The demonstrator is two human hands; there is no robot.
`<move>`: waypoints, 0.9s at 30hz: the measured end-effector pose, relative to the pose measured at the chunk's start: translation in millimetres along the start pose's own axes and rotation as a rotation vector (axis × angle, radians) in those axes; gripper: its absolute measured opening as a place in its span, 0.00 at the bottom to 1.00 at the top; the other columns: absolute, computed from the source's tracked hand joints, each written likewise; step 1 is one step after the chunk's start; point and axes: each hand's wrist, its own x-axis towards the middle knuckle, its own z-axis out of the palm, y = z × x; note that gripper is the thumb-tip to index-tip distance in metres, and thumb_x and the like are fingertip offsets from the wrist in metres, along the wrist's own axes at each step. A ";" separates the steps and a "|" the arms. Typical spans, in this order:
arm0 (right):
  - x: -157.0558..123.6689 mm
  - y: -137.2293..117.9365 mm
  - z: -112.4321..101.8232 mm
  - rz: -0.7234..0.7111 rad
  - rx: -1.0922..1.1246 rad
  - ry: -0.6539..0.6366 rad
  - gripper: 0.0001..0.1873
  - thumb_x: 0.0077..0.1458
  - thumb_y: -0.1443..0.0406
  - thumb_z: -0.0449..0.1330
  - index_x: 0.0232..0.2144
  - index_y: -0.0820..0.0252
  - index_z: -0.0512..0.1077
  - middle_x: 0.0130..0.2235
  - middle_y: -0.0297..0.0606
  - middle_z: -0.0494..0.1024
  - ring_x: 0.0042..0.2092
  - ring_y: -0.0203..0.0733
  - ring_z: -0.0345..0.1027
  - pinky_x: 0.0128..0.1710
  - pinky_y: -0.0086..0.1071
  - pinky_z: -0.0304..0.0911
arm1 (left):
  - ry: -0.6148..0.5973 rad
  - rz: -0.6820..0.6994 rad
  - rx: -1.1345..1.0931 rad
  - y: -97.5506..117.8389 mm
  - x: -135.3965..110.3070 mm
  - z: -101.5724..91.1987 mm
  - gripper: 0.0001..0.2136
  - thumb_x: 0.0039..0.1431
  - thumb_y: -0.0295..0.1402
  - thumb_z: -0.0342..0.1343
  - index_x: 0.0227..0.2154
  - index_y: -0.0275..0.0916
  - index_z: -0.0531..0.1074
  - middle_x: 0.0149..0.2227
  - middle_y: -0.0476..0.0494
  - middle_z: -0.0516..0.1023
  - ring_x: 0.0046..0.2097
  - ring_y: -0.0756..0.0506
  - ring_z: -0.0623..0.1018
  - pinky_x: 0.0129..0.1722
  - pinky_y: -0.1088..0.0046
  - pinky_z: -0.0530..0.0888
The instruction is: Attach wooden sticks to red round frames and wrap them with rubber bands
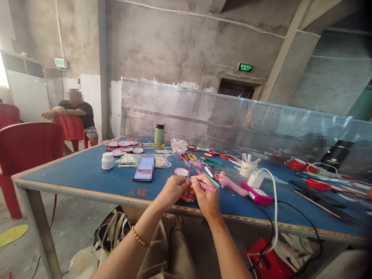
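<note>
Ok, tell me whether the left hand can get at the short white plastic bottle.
Likely yes: the left hand could pass over the blue tabletop, nearside of the black-edged phone, to the white bottle, which nothing covers.

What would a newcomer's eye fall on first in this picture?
Probably the right hand gripping a pink pen close by the left hand, at the near edge of the blue table. Next, perhaps, the lit green exit sign high on the back wall, and the large red chair at the picture's left.
</note>
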 end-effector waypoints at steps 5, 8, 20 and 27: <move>0.0 -1.1 -0.5 0.009 0.000 -0.010 0.11 0.59 0.60 0.57 0.26 0.57 0.71 0.23 0.32 0.75 0.24 0.37 0.67 0.25 0.28 0.64 | 0.001 0.001 0.011 1.2 -0.2 -0.2 0.20 0.51 0.51 0.58 0.22 0.38 0.66 0.19 0.51 0.72 0.25 0.45 0.79 0.29 0.68 0.79; -0.2 -1.4 -0.9 0.019 0.003 0.014 0.11 0.59 0.60 0.57 0.27 0.57 0.71 0.23 0.33 0.75 0.24 0.38 0.68 0.25 0.29 0.65 | 0.000 -0.007 0.009 1.9 -0.1 0.0 0.20 0.50 0.51 0.59 0.23 0.38 0.66 0.20 0.49 0.74 0.26 0.44 0.80 0.29 0.68 0.79; 0.4 -1.1 -0.6 -0.001 -0.009 0.007 0.10 0.59 0.62 0.56 0.27 0.58 0.72 0.23 0.32 0.75 0.24 0.37 0.67 0.25 0.28 0.64 | -0.005 -0.023 -0.016 2.7 -1.6 1.8 0.17 0.52 0.47 0.59 0.24 0.37 0.66 0.22 0.48 0.75 0.26 0.46 0.79 0.30 0.69 0.79; 0.3 -0.7 -0.6 -0.019 -0.025 0.005 0.11 0.59 0.61 0.57 0.26 0.57 0.72 0.22 0.32 0.74 0.23 0.37 0.66 0.24 0.28 0.63 | 0.003 -0.018 -0.019 2.2 -0.9 1.3 0.19 0.50 0.50 0.61 0.23 0.37 0.66 0.20 0.49 0.74 0.25 0.46 0.79 0.29 0.70 0.78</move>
